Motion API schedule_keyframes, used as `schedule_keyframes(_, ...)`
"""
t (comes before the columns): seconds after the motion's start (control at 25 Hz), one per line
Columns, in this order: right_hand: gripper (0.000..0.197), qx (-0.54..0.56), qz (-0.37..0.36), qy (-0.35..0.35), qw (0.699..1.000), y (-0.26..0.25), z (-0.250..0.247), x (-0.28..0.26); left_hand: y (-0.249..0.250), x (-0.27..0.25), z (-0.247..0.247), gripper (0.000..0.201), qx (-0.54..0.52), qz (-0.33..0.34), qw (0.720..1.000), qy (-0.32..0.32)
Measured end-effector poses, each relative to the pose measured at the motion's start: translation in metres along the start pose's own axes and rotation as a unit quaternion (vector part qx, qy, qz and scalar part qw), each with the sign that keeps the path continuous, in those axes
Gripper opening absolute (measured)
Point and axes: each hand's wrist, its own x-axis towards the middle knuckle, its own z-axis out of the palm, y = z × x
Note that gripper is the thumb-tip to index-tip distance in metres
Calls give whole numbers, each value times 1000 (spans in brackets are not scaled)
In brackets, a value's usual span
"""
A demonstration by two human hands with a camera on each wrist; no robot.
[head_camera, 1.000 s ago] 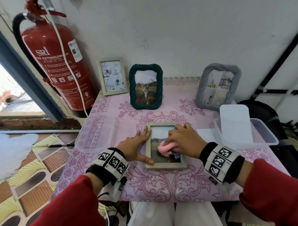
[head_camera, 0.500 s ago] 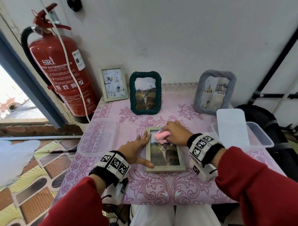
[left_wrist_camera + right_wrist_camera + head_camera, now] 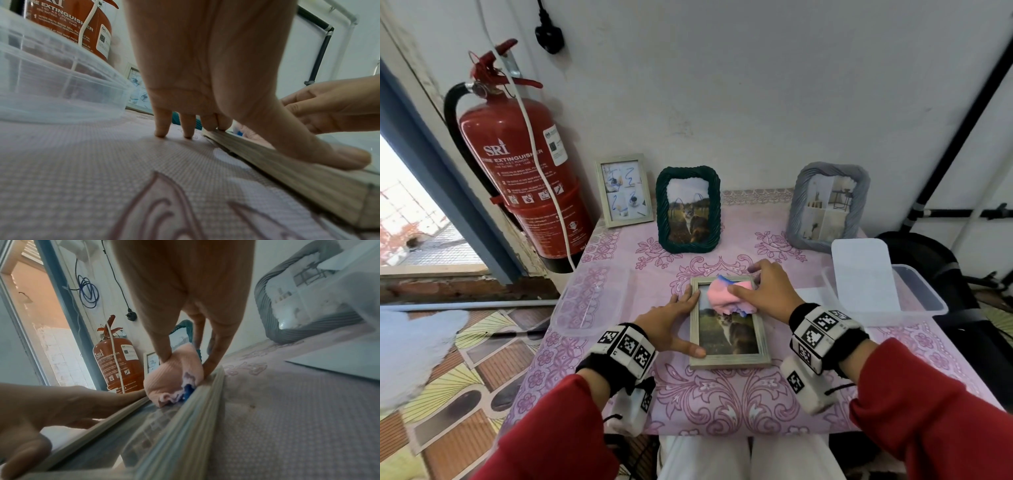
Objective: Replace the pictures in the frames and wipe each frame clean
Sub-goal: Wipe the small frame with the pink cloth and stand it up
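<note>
A grey wooden frame (image 3: 729,359) holding a cat picture lies flat on the pink tablecloth (image 3: 722,404). My left hand (image 3: 671,325) lies flat along the frame's left edge, thumb (image 3: 329,154) pressing the rail (image 3: 287,172) and fingertips (image 3: 162,129) on the cloth. My right hand (image 3: 763,291) grips a pink cloth with a blue patch (image 3: 726,298) and presses it on the glass at the frame's top end (image 3: 174,374). The picture's upper part is hidden under the cloth.
Three frames stand at the back: a pale one (image 3: 625,190), a dark green one (image 3: 688,210) and a grey one (image 3: 828,205). A clear tub (image 3: 592,298) sits left, another tub with a white sheet (image 3: 866,274) right. A red fire extinguisher (image 3: 524,178) hangs at left.
My right hand has slid the pink cloth from the middle of the glass up to the frame's top end. The left hand has stayed on the frame's left edge.
</note>
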Motion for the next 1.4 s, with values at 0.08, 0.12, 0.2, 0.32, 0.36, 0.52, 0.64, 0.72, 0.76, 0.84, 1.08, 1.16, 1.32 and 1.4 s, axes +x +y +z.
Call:
schedule_keyframes(0.08,36,3,40,10,999,4,1,-1,0,0,0,116,-1,-1,1000,0)
schedule_keyframes(0.12,39,6,45,13,999,5,1,0,0,1,0,116,-1,-1,1000,0)
schedule_keyframes(0.2,47,16,42,21,999,6,1,-1,0,1,0,116,1,-2,1000,1)
schedule_keyframes(0.32,29,45,17,24,999,7,4,-2,0,1,0,116,4,-3,1000,1)
schedule_keyframes(0.36,24,60,9,22,998,6,5,-3,0,0,0,116,3,-1,1000,1)
schedule_keyframes(0.52,28,130,5,23,991,6,3,-6,2,-1,0,115,2,-1,1000,4)
schedule_keyframes(0.64,33,130,3,5,991,10,3,-10,3,-2,0,114,-3,-3,1000,4)
schedule_keyframes(0.72,40,110,-12,-16,994,12,5,-14,4,-3,0,113,-7,-1,1000,4)
schedule_keyframes(0.76,43,115,-22,-21,993,12,6,-16,4,-3,0,113,-6,0,1000,4)
schedule_keyframes(0.84,44,161,-37,-26,986,9,8,-16,4,-3,-1,113,-1,1,1000,4)
schedule_keyframes(1.08,50,40,-63,-111,991,10,13,-20,5,-4,-1,113,-1,-1,1000,0)
schedule_keyframes(1.16,50,-50,-103,-108,987,11,16,-22,5,-3,0,114,2,-1,1000,-1)
schedule_keyframes(1.32,43,-159,-150,-63,974,12,14,-25,5,-3,0,114,-1,0,1000,2)
schedule_keyframes(1.4,45,-109,-133,-104,980,11,12,-27,5,-3,0,114,-1,0,1000,3)
